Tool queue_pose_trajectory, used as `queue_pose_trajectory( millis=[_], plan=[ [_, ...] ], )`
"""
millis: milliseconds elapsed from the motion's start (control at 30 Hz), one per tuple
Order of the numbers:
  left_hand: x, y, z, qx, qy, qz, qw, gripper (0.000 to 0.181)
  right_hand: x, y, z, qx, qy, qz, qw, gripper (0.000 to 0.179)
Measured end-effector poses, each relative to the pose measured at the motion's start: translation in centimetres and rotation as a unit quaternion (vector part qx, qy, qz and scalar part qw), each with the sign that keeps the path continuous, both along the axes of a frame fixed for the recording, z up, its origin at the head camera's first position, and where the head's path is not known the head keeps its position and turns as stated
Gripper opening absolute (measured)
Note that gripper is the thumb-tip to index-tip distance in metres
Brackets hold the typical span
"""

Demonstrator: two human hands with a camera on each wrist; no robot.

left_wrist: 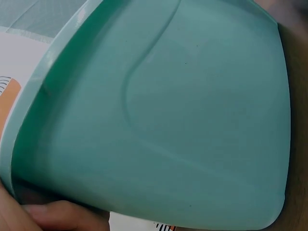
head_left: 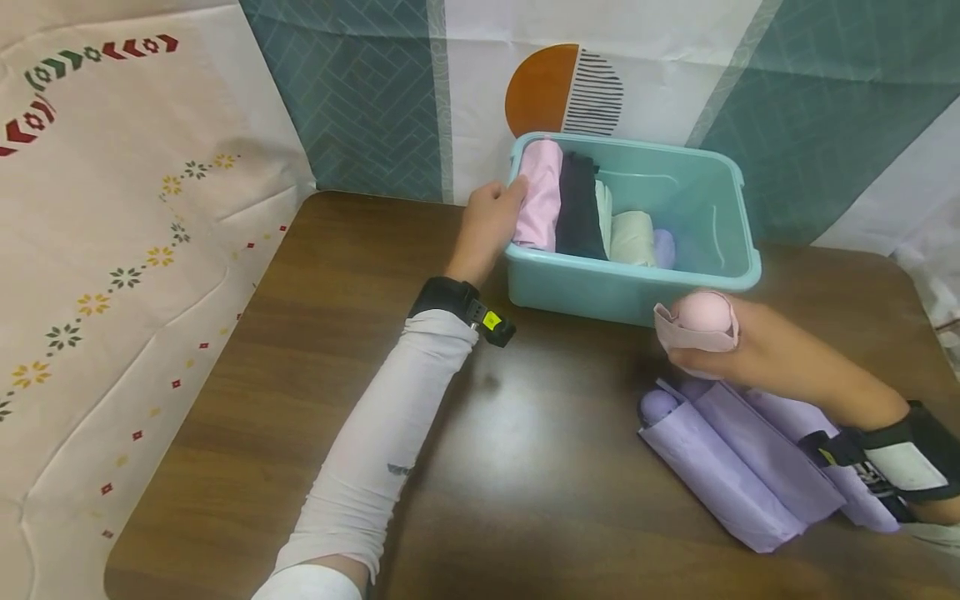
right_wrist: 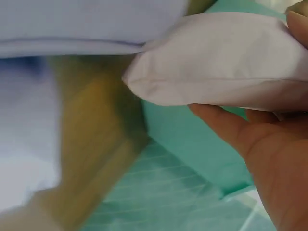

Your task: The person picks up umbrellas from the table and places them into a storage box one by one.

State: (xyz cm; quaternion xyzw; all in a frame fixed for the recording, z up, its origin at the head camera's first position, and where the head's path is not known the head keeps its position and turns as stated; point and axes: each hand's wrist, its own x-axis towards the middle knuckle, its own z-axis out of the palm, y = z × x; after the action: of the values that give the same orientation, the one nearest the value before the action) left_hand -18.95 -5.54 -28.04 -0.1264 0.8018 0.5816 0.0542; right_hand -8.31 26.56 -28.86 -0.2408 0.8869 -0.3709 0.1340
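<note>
My left hand [head_left: 491, 221] grips the left rim of a teal plastic bin [head_left: 585, 287]; in the left wrist view its fingers [left_wrist: 67, 216] curl at the bin's edge. Right beside that hand, inside the bin, stands a pink folded umbrella [head_left: 538, 196]. In front of the bin's right corner, my right hand [head_left: 738, 342] holds a pale pink folded umbrella [head_left: 705, 312], its rounded handle end showing above the fingers. The right wrist view shows this umbrella's pale cover [right_wrist: 216, 62] held between thumb and fingers. Below the right hand, several lilac folded umbrellas [head_left: 720, 471] lie side by side.
The bin also contains a black folded item [head_left: 579, 204], a pale green roll [head_left: 632, 237] and a small lilac one [head_left: 663, 248]. All stands on a brown wooden table [head_left: 360, 350]. A patterned cloth [head_left: 375, 100] hangs behind it.
</note>
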Motion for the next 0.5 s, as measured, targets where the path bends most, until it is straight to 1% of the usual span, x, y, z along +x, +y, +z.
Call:
queue_pose_trajectory(
  millis=[133,267,500],
  plan=[
    [0.1,-0.2,0.0,-0.003,0.004,-0.003,1.0000,0.039,0.5,-1.1,1.6,0.000,-0.014,-0.013,0.9998,0.058],
    [0.1,-0.3,0.0,-0.005,0.008,-0.008,0.9999,0.039,0.9,-1.9,2.8,0.004,-0.019,-0.026,0.9995,0.054],
    [0.1,-0.2,0.0,-0.001,0.006,-0.011,0.9999,0.039,0.5,-2.6,4.2,-0.006,0.008,-0.057,0.9983,0.058]
  ],
)
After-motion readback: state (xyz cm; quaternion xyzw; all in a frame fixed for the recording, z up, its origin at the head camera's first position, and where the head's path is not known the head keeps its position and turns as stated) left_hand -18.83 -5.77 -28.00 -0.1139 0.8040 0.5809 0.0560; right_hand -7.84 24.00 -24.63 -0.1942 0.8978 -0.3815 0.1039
